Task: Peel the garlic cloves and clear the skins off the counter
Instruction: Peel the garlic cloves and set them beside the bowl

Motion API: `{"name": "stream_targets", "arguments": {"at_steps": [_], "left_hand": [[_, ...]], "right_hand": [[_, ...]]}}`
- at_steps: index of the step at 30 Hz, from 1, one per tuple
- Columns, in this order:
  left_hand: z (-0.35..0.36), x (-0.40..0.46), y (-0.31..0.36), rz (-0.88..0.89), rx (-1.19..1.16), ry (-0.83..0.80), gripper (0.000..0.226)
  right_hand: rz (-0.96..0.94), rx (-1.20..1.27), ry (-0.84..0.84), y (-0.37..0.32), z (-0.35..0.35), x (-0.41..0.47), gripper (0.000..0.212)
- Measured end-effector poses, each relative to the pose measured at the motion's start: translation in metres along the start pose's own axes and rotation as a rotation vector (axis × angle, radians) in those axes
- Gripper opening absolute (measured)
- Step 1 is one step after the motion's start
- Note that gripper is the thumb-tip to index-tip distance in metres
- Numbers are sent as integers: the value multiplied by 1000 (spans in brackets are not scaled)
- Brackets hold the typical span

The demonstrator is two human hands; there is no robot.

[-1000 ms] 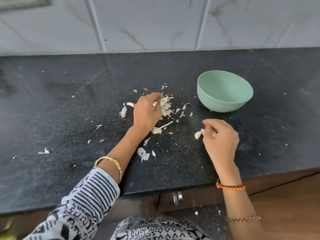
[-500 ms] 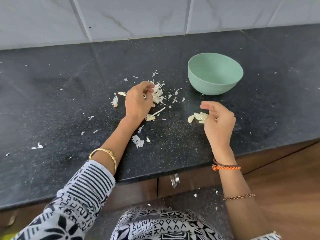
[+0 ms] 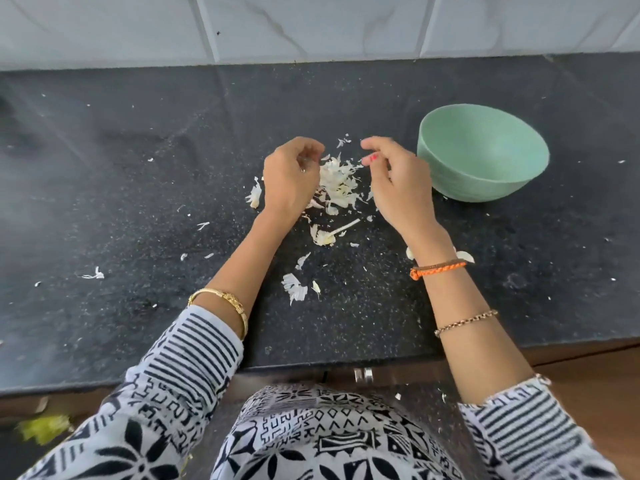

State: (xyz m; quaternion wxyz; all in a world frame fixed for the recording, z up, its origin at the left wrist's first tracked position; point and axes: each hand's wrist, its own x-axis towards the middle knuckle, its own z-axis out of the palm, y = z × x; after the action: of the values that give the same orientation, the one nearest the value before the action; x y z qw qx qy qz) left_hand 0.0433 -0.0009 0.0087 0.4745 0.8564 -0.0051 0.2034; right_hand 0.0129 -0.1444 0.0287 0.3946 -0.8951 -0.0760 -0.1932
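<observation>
Black speckled counter (image 3: 104, 188), white marble-look tile wall (image 3: 311, 26) behind it.

Far left: stray skin scrap (image 3: 93, 274) well apart from the rest, smaller flecks around it.

Left hand (image 3: 291, 174): hovers at the left edge of the main pile, fingers curled inward, thumb and fingertips close together. Cannot tell whether it pinches a bit of skin; tips are blurred and partly hidden. Gold bangle (image 3: 221, 301) on that wrist, striped sleeve (image 3: 187, 355) below it. One larger skin piece (image 3: 254, 197) lies just beside the hand on its left.

Centre: main pile of garlic skins (image 3: 337, 183) sits on the counter between the two hands, touching or nearly touching both. Nearer the counter edge: a stem piece with skin attached (image 3: 327, 235), then a loose skin cluster (image 3: 294, 287).

Right hand (image 3: 398, 178): at the right side of the pile, fingers loosely curled, index extended toward the left hand; nothing visibly held. Red-painted nail showing. Orange braided band (image 3: 438, 268) at the wrist, chain bracelet (image 3: 465, 322) lower on the forearm. Pale pieces (image 3: 464, 256) partly hidden under the wrist; cannot tell if cloves or skins.

Right: mint-green bowl (image 3: 485, 161) upright on the counter, just beside the right hand; its visible inside shows no contents.
</observation>
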Motion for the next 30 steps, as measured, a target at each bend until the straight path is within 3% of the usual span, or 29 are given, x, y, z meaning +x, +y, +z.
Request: {"name": "stream_targets", "arguments": {"at_steps": [5,13,23,30], "left_hand": [[1,20,-1,-16,-27,33,32],[2,25,-21,-75,34,61,35],[2,25,-29,-21,139,4,31],[4,26,-37,54,155,-13,28]], "right_hand": [[9,-141,-229,-3,15,28,44],[22,-350,-493,0,34,43,39],[1,-258,-303,6,49,49,19],[-19,-170,-106,15,53,46,33]]}}
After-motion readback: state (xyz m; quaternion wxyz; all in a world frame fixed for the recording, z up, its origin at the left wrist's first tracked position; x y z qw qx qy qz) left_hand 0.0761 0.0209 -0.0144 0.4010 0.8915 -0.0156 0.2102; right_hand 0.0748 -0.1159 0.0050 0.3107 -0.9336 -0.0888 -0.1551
